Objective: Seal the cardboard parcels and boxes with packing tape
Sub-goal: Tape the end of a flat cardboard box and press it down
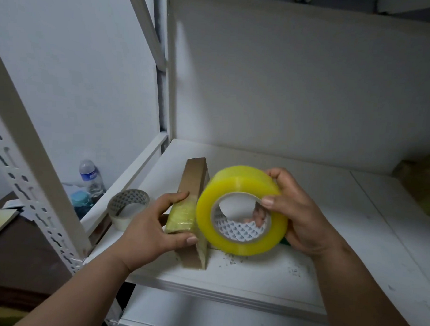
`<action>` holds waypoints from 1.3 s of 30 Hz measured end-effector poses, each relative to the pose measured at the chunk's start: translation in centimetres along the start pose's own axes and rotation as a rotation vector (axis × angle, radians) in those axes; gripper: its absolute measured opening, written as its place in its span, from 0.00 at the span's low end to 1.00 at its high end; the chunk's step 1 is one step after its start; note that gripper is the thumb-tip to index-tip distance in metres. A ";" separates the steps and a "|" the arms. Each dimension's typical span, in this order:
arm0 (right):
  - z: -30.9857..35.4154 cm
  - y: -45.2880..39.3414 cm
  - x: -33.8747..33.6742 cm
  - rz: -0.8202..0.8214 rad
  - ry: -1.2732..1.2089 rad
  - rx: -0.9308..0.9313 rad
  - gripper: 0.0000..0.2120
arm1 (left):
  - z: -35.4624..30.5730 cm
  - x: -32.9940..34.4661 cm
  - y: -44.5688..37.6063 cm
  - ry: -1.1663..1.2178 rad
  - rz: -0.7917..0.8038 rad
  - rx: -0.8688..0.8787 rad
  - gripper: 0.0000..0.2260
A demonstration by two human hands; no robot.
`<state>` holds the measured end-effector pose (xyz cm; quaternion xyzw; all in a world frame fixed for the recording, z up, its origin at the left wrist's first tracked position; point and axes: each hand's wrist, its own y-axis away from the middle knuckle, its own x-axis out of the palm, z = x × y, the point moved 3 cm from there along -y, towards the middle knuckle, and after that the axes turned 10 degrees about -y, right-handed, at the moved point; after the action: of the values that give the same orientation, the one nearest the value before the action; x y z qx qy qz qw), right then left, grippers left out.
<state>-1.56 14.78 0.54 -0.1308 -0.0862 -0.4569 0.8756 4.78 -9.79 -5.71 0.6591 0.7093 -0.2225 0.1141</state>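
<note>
Dim, cool, even light falls from above, leaving soft shadows under the shelf (pixel 253 281) edge. The corners darken, upright posts bow with wide-angle distortion, and the far right edge is blurred and murky.

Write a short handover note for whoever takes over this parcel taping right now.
Left hand grips the flat cardboard parcel, which stands on edge on the white shelf. Right hand holds the yellow tape roll against the parcel.
Done: a band of tape already wraps the parcel's middle.
Left: finish the wrap and cut the tape.
A nearly used-up roll lies to the left.
</note>
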 end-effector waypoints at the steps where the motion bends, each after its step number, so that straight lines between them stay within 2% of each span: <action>1: -0.6 0.5 -0.8 -0.021 -0.025 0.029 0.27 | 0.1 -0.2 0.2 0.023 0.001 -0.015 0.42; 5: -3.2 2.3 -2.9 -0.095 0.132 0.168 0.32 | 1.0 -1.0 0.9 0.232 0.042 -0.119 0.43; 7: -4.2 2.6 -2.9 -0.090 0.227 0.229 0.30 | 1.5 -1.3 1.3 0.332 0.100 -0.198 0.44; 10: -4.4 2.3 -2.0 -0.088 0.331 0.244 0.27 | 1.4 -1.7 1.6 0.359 0.179 -0.254 0.43; 14: -3.8 1.6 -0.6 -0.049 0.427 0.242 0.28 | -0.1 -1.6 1.1 0.307 0.042 -0.315 0.37; 17: -3.4 1.7 -0.7 -0.051 0.421 0.225 0.33 | -0.2 -1.5 1.0 0.331 -0.030 -0.326 0.33; 21: -1.3 2.0 -1.6 -0.026 0.445 0.193 0.31 | 1.4 0.2 1.7 0.544 -0.083 -0.384 0.25; 24: -0.1 1.8 -1.4 0.009 0.486 0.195 0.29 | 2.4 1.9 1.9 0.758 -0.029 -0.448 0.23; 26: 0.3 1.4 -0.9 0.018 0.519 0.191 0.27 | 2.7 2.1 1.6 0.808 0.002 -0.473 0.21; 33: 0.0 0.3 0.6 -0.100 0.508 0.055 0.24 | 3.0 1.1 1.0 0.695 0.068 -0.500 0.18; 35: -0.3 0.6 0.9 -0.135 0.505 0.024 0.24 | 3.5 0.8 0.8 0.588 0.082 -0.495 0.20; 37: -0.8 0.7 1.4 -0.157 0.501 0.003 0.24 | 3.6 0.3 0.5 0.244 0.069 -0.464 0.25; 39: -1.2 0.4 2.1 -0.156 0.486 0.001 0.25 | 3.2 -0.5 0.1 -0.235 -0.031 -0.342 0.25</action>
<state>-0.01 13.00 -0.12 -0.0098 0.1169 -0.5411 0.8328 4.55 -11.70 -8.26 0.5888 0.7285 -0.1759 0.3028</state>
